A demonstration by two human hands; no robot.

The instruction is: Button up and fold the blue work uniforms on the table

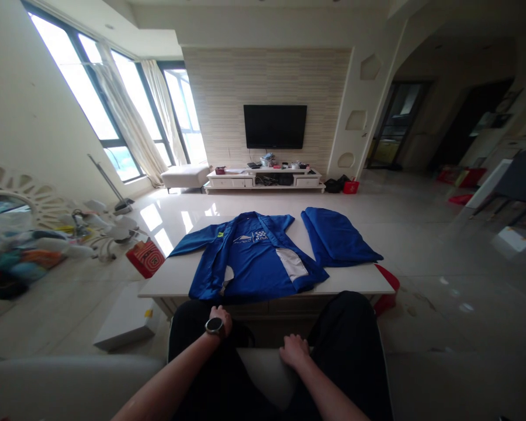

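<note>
A blue jacket (pixel 258 257) lies spread and open on the white table (pixel 170 280), its sleeves out to the sides and its front edge at the table's near side. To its right is a folded blue garment (pixel 339 237). My left hand (pixel 221 318), with a watch on the wrist, rests by my left knee, just below the jacket and apart from it. Beside my right thigh lies my right hand (pixel 294 351), away from both garments. The fingers of both hands are curled, and whether anything is under them is hidden.
A red bag (pixel 145 257) and a white box (pixel 127 316) are on the floor left of the table. Another red object (pixel 386 289) stands by its right end. Further off are a low TV cabinet (pixel 228 182) and a padded bench (pixel 184 176).
</note>
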